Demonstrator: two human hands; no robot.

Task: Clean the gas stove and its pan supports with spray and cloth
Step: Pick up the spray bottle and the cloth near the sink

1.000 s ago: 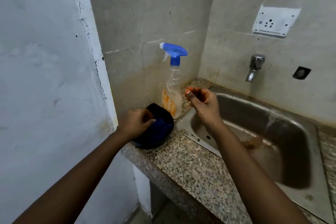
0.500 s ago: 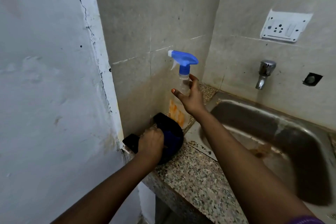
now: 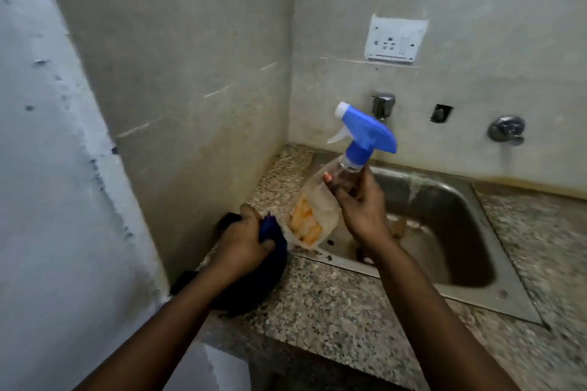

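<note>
- Spray bottle (image 3: 330,197) is hanging in the air over the near-left corner of the sink (image 3: 444,232), clear of the worktop (image 3: 333,311), in the only view, the head camera.
- Its long axis is tilting: the blue trigger head is up and to the right, the base with the orange label is down and to the left, toward the cloth.
- Right hand (image 3: 359,206) is gripping the bottle at its clear neck just below the trigger head, fingers curled round it, so this hand is the one carrying it.
- Left hand (image 3: 244,241) is clutching the dark blue cloth (image 3: 270,263), which is bunching on the worktop by the wall corner; the bottle's base is just beside this hand.
- Stove and pan supports are not showing anywhere in this view, so I cannot tell which way they are lying from the hands.
- My judgement: both supplies are being collected, and the coming move is calling for lifting the cloth and turning away from the sink with both.
</note>
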